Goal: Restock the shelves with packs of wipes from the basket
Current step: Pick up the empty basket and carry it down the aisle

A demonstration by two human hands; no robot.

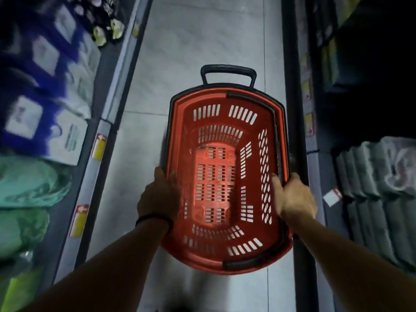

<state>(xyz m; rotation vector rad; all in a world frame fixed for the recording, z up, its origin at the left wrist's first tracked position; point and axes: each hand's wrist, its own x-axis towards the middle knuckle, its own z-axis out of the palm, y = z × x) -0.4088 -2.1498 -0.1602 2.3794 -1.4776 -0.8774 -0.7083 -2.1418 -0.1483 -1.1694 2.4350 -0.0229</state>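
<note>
Left hand (157, 195), right hand (296, 198) grip opposite rims of red basket (225, 259); fingers (295, 178) curled over rim, left apparently, blurred.

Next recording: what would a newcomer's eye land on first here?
The red basket, mid-aisle over the pale floor, with no packs showing in it, held at its side rims by the left hand and right hand. Next, the blurred blue and white packs on the left shelf, and grey packs stacked on the right shelf.
</note>
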